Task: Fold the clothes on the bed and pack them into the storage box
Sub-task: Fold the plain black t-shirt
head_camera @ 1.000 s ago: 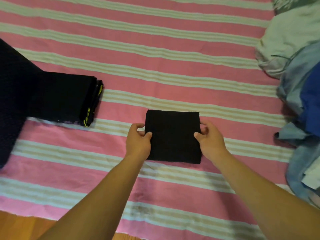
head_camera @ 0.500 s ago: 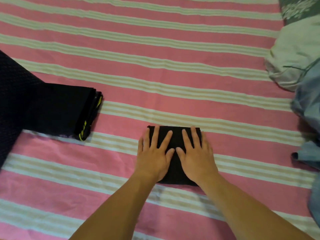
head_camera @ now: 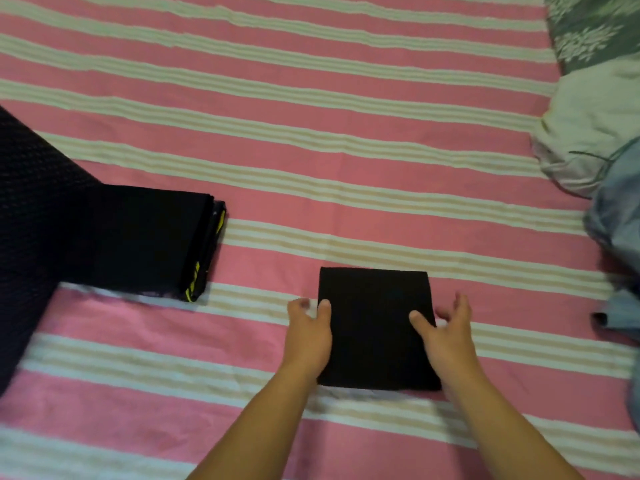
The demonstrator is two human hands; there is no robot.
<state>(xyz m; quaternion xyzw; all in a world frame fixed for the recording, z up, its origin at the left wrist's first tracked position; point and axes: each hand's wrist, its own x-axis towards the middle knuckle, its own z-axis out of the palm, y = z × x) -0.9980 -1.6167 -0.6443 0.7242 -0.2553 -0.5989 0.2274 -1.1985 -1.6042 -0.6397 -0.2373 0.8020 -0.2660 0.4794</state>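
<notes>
1. Two hands flank the folded black garment (head_camera: pixel 375 327), which lies flat on the pink-and-cream striped bedsheet (head_camera: pixel 311 174). The left hand (head_camera: pixel 308 336) has its thumb laid on the garment's left edge, with the fingers curled at the side. The right hand (head_camera: pixel 446 332) has its thumb on the right edge and its fingers spread beside it. Whether the fingers already reach under the cloth cannot be told, so neither grip looks complete.

2. Loose layers are the main risk. If the person lifts with only a thumb pinch at each side, the middle of the garment could sag and the fold could fall open.

3. Uneven lift is another. The hands sit at slightly different heights along the edges, so one side could rise first and skew the square.

4. Left of the garment, and well apart from it, rests a folded black stack with yellow trim (head_camera: pixel 149 237). That stack touches a dark mesh-textured fabric (head_camera: pixel 31 220) at the frame's left edge. This may be the storage box, but that cannot be confirmed. Carrying the garment that way could brush the stack and knock it out of line.

5. Right of the garment, near the frame's edge, lies a heap of unfolded clothes (head_camera: pixel 595 133). These remain to be folded, so the task appears only partly done.
</notes>
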